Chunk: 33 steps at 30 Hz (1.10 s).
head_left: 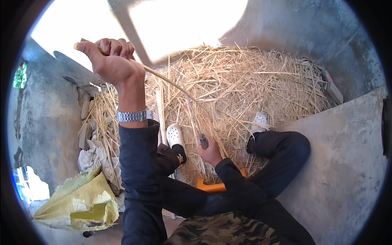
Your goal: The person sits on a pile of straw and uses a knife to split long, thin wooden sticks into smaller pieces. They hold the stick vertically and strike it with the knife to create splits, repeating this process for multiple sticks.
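My left hand (pixel 116 61) is raised at the upper left, its fingers closed around one end of a long, thin tan strip (pixel 165 80) that looks like bamboo. The strip slants down to the right over the pile of shavings. Lower down, between my knees, my right hand (pixel 210 153) grips a knife (pixel 203 141) by its dark handle. Its narrow blade points up and away from me, with the upper part crossing near the strip. Whether blade and strip touch, I cannot tell.
Tan shavings (pixel 245 81) cover the floor ahead, around my white clogs (pixel 175 135). An orange stool edge (pixel 210 187) shows beneath me. A torn yellow sack (pixel 87 196) lies at the lower left. Concrete walls (pixel 339 163) stand close around.
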Each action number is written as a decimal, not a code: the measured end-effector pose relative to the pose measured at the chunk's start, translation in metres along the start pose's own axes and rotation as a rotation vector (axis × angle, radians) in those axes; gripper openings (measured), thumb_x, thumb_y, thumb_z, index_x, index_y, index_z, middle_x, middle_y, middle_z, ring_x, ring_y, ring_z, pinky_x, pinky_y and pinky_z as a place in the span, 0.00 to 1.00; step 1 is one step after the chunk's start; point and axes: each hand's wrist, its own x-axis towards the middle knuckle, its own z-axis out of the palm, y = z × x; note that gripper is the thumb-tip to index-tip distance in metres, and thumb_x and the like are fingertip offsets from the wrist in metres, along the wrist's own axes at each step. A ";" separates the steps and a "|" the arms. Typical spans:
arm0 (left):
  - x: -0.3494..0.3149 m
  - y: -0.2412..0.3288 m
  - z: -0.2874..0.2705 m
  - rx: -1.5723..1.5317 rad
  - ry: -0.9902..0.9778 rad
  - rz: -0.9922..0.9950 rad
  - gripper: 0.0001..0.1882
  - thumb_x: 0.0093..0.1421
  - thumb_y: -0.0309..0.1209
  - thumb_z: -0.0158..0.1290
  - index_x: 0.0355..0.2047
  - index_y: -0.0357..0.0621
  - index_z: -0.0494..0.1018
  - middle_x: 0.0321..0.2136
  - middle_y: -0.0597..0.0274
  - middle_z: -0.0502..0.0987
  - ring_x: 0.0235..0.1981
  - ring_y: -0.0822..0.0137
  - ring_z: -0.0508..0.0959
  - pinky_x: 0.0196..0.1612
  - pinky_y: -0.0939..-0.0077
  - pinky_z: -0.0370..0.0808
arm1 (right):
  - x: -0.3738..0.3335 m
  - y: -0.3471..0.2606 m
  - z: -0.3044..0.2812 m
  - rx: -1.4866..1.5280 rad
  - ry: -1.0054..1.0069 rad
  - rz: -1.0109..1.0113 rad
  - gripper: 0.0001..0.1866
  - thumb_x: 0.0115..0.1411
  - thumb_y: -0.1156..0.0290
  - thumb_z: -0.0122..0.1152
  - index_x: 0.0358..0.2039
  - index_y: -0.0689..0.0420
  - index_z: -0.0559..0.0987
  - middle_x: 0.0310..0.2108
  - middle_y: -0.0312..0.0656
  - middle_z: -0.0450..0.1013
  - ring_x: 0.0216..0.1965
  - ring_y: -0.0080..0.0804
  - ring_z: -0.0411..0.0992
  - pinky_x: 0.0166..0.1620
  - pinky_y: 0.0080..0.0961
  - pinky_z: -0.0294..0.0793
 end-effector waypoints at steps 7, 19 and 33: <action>0.008 -0.009 -0.004 0.025 0.066 -0.012 0.28 0.66 0.60 0.35 0.18 0.54 0.50 0.11 0.75 0.46 0.11 0.77 0.47 0.17 0.82 0.49 | 0.007 0.128 -0.005 0.065 -0.027 0.854 0.10 0.52 0.71 0.56 0.32 0.65 0.74 0.20 0.47 0.73 0.24 0.39 0.74 0.30 0.35 0.71; 0.018 -0.005 -0.004 0.069 0.071 -0.022 0.28 0.67 0.58 0.33 0.19 0.53 0.50 0.12 0.74 0.47 0.12 0.76 0.48 0.18 0.80 0.50 | -0.030 0.161 -0.015 -0.092 0.062 0.748 0.11 0.51 0.71 0.57 0.25 0.68 0.73 0.19 0.46 0.72 0.19 0.38 0.73 0.26 0.36 0.71; 0.017 0.010 -0.046 -0.097 -0.179 -0.184 0.30 0.65 0.62 0.33 0.17 0.54 0.53 0.09 0.76 0.47 0.10 0.78 0.47 0.16 0.81 0.46 | -0.026 0.122 -0.030 0.078 -0.099 0.834 0.08 0.51 0.74 0.57 0.26 0.66 0.71 0.17 0.45 0.68 0.15 0.34 0.69 0.16 0.31 0.65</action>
